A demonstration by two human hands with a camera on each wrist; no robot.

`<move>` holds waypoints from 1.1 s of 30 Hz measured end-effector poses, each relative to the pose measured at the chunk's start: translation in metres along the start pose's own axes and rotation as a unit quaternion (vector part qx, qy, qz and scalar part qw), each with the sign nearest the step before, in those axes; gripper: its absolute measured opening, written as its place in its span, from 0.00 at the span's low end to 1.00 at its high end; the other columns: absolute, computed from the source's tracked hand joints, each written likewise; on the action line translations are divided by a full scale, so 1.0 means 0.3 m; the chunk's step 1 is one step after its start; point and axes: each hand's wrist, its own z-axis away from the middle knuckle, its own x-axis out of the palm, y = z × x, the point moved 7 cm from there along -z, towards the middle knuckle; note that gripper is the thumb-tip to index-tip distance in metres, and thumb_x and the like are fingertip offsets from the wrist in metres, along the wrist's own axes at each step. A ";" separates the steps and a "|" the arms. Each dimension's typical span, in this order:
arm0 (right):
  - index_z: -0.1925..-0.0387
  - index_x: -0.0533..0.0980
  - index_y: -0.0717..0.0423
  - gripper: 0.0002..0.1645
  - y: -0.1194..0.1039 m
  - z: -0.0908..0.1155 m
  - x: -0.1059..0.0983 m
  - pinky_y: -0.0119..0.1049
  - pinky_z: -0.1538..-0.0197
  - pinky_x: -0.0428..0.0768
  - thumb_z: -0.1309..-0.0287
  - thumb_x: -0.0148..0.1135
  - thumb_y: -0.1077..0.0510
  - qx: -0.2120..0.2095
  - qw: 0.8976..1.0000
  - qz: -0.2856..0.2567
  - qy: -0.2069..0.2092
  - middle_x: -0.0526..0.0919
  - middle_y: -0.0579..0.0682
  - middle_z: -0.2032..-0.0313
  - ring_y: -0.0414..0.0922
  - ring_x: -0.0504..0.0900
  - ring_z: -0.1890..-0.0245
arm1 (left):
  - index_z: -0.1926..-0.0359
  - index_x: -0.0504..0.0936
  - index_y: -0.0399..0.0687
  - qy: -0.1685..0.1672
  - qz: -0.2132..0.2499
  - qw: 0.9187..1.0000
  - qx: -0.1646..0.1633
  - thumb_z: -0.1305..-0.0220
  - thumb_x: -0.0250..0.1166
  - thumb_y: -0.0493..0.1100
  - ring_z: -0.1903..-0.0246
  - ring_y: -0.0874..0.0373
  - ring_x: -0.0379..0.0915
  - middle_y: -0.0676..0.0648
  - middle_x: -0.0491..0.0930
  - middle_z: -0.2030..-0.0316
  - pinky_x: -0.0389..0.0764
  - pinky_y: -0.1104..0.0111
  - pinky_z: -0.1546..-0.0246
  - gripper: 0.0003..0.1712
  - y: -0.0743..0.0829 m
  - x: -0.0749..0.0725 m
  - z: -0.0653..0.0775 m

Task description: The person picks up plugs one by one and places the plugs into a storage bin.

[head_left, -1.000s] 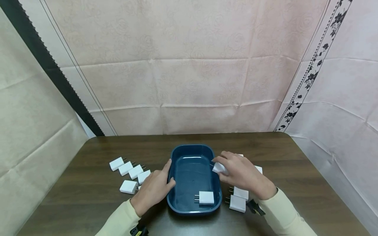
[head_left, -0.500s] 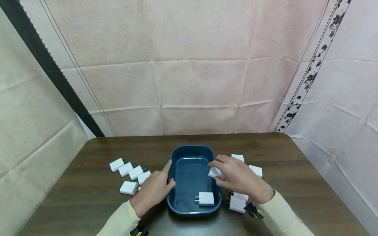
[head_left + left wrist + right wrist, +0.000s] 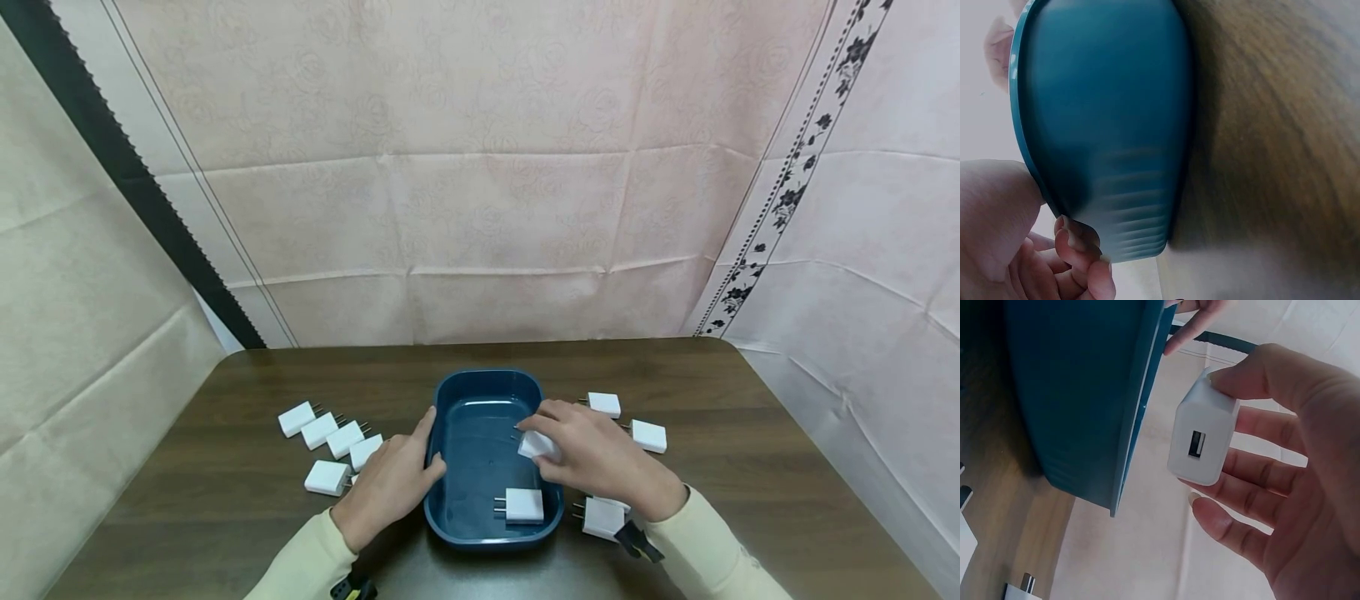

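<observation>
A blue rectangular tray [image 3: 480, 462] sits in the middle of the table. My left hand [image 3: 393, 479] holds its left rim, thumb over the edge and fingers against the outer wall [image 3: 1110, 125]. Above the tray's right side, my right hand [image 3: 600, 450] pinches a white USB wall charger [image 3: 538, 447] between thumb and fingers. The charger's prongs point left, and its USB port [image 3: 1197, 444] faces the right wrist camera. Another white charger [image 3: 523, 506] lies inside the tray near the front right, prongs leftward.
Several white chargers [image 3: 327, 477] lie on the table left of the tray, partly behind the left hand. More lie to the right, including a back one [image 3: 603, 404], a farther-right one [image 3: 648, 436] and a front one [image 3: 603, 518]. Cloth [image 3: 480, 217] hangs behind the wooden table [image 3: 187, 500].
My right hand has moved left with the charger, from the tray's right rim to over its inside. More of the chargers at back right show. The left hand has stayed put.
</observation>
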 end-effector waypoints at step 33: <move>0.47 0.84 0.51 0.21 -0.044 -0.007 0.073 0.28 0.58 0.83 0.44 0.72 0.56 -0.038 0.996 -0.044 -0.067 0.86 0.47 0.54 0.38 0.80 0.62 | 0.22 0.57 0.40 0.002 -0.005 1.000 0.000 0.30 0.59 0.43 0.92 0.60 0.65 0.53 0.67 0.88 0.68 0.71 0.87 0.39 0.000 0.000 0.001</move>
